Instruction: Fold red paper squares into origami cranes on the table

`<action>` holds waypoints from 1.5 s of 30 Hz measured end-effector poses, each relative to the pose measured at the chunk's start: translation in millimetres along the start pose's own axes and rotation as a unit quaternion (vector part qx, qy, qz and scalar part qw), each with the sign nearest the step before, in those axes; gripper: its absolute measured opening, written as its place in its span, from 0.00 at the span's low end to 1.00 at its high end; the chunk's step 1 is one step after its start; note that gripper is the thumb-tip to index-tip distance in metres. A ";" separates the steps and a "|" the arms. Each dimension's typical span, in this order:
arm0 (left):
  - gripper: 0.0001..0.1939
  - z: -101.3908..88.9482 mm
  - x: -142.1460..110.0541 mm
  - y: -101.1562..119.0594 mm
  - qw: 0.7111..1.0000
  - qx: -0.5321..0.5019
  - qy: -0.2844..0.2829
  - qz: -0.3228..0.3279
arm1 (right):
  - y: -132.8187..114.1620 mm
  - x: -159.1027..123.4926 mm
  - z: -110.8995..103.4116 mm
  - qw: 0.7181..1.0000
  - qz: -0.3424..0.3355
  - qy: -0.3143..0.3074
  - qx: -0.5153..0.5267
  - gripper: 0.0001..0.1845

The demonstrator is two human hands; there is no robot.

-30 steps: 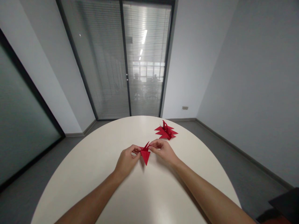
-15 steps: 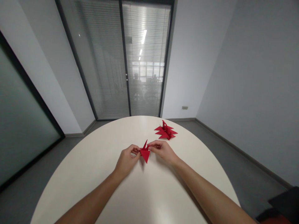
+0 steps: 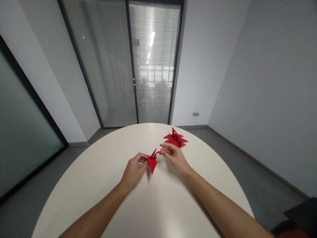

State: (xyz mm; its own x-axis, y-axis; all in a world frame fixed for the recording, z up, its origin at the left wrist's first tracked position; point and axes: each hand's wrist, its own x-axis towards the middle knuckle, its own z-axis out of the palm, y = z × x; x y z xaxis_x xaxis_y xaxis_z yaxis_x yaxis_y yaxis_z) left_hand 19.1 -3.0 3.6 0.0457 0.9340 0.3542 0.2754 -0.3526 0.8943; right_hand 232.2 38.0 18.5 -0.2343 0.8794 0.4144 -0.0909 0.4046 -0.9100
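Observation:
A folded red paper crane [image 3: 152, 164] is held up over the table between my two hands, one wing pointing down toward me. My left hand [image 3: 134, 169] pinches it at its left side between thumb and fingers. From its right side a thin bent strip, which looks like the neck and head, reaches to the fingertips of my right hand [image 3: 176, 158], and they close on its end. A second pointed part stands upright in the middle. Just beyond my right hand several red paper cranes [image 3: 173, 138] lie nested together, partly covered by that hand.
Both forearms reach over a round white table [image 3: 99, 185]. Behind it stands a glass partition with blinds [image 3: 114, 82], with a pale wall [image 3: 203, 66] to its right. A dark object [image 3: 302, 215] shows at the lower right, beyond the table's edge.
My right hand has shifted slightly up and away to the right, with the neck strip now stretched out toward it. The crane has tilted a little left in my left hand.

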 end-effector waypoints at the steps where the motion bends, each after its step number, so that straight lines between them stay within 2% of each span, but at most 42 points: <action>1: 0.06 0.0 -0.2 -0.5 1.000 0.004 -0.006 0.003 | 0.4 0.7 1.1 1.000 0.005 0.007 0.014 0.19; 5: 0.07 -0.5 0.2 -2.2 0.999 0.026 -0.021 0.014 | 2.9 2.6 4.4 0.999 0.012 0.042 0.030 0.20; 8: 0.07 -1.0 0.8 -2.9 0.999 0.036 -0.023 0.022 | 2.9 1.3 5.3 0.999 -0.002 0.035 0.002 0.19; 11: 0.07 -0.9 0.6 -3.0 0.999 0.036 -0.012 0.024 | -1.1 -1.9 6.0 0.993 -0.051 0.034 -0.097 0.14; 14: 0.07 -0.2 -0.2 -2.9 0.999 0.033 -0.007 0.022 | -6.5 -4.4 7.4 0.972 -0.115 0.052 -0.200 0.09; 18: 0.07 0.9 -1.2 -1.3 0.999 0.032 -0.017 0.019 | -9.7 -5.2 9.6 0.945 -0.197 0.059 -0.252 0.05; 21: 0.07 1.2 -1.8 2.0 0.999 0.032 -0.028 0.023 | -11.0 -5.9 11.1 0.932 -0.223 0.060 -0.279 0.05; 25: 0.07 1.0 -2.3 6.4 0.998 0.035 -0.035 0.035 | -14.8 -7.3 11.8 0.929 -0.219 0.037 -0.296 0.04; 30: 0.07 0.1 -1.2 5.0 0.999 0.030 -0.022 0.025 | -15.3 -7.7 7.2 0.928 -0.211 -0.021 -0.307 0.09; 35: 0.07 -1.6 -0.5 1.8 0.998 0.041 -0.034 0.032 | -12.7 -7.2 3.4 0.937 -0.184 -0.048 -0.293 0.10; 42: 0.10 -2.8 -2.9 9.9 0.996 0.053 -0.058 0.040 | -12.1 -8.5 9.5 0.957 -0.140 -0.016 -0.253 0.05; 45: 0.13 -3.0 -3.2 11.7 0.994 0.063 -0.079 0.047 | -13.6 -8.8 12.7 0.968 -0.111 -0.024 -0.225 0.08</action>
State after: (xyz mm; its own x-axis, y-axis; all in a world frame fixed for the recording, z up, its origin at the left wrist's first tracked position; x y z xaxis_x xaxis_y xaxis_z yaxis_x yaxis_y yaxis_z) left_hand 19.3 -10.3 13.7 0.2238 0.8977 0.3794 0.3801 -0.4389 0.8142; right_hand 223.2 21.5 27.1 -0.3023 0.7498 0.5886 0.2849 0.6603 -0.6949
